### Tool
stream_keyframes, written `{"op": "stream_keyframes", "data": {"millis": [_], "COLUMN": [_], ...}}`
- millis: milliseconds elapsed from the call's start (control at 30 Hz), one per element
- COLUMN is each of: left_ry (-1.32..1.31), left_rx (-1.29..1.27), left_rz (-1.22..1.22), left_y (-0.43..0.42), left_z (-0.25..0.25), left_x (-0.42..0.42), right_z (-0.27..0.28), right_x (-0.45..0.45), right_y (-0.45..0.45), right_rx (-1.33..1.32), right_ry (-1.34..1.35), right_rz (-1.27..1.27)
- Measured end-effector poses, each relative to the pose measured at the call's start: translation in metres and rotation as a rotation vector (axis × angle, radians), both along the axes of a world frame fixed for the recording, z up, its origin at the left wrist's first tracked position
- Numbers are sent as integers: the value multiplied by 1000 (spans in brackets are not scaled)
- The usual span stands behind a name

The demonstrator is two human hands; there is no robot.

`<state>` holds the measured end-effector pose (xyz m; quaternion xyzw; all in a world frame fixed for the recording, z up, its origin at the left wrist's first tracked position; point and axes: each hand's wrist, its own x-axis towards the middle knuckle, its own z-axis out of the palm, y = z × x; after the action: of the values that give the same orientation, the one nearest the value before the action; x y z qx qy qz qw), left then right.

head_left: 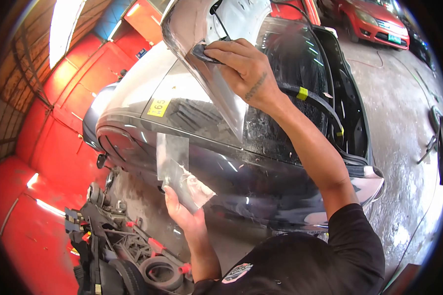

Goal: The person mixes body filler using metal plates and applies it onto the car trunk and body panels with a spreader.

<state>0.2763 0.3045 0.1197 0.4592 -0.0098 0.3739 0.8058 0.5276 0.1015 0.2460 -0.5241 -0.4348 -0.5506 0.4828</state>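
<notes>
With bent fingers, my right hand [243, 71] presses a dark flat pad [205, 54] against the edge of a light grey car panel [226, 91], which stands tilted on top of the dark car [231, 167]. Lower down, my left hand [184, 214] holds a clear, flat plate [173, 157] by its lower end, thumb on the near side. A lump of pinkish-beige paste [197, 189] is spread over the plate's lower right part. A yellow label [158, 107] sticks to the car's surface left of the panel.
Car parts, a tyre [161, 273] and red-ended metal bars [155, 246] lie on the floor at the lower left. Red walls [54, 118] stand at the left. A red car [376, 24] is parked at the upper right, with cables on the floor near it.
</notes>
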Motion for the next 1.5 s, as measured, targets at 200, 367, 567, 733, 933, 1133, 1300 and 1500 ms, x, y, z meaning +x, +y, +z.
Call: {"op": "stream_keyframes", "data": {"millis": [200,367,567,733,933,1133,1300,1500], "left_ry": [5,-6,10,32,36,-2,-12,-245], "left_rx": [-33,-14,-37,-34,-5,40,-131,-66], "left_rz": [12,-19,9,42,63,-93,42,-364], "left_y": [-2,-1,-1,-3,-6,-8,-20,-41], "left_z": [2,1,1,3,5,9,15,21], "left_x": [0,0,0,0,1,-1,8,25], "right_z": [-1,-5,-13,-21,-32,-40,-49,-66], "right_x": [-1,1,-1,-2,-1,-4,-31,-92], "right_y": [-8,-13,-17,-20,-20,-30,-62,-81], "right_rx": [-67,-119,-150,-158,-163,-203,-161,-125], "right_ry": [10,12,53,62,72,88,487,913], "right_rz": [20,30,72,101,136,110,415,719]}}
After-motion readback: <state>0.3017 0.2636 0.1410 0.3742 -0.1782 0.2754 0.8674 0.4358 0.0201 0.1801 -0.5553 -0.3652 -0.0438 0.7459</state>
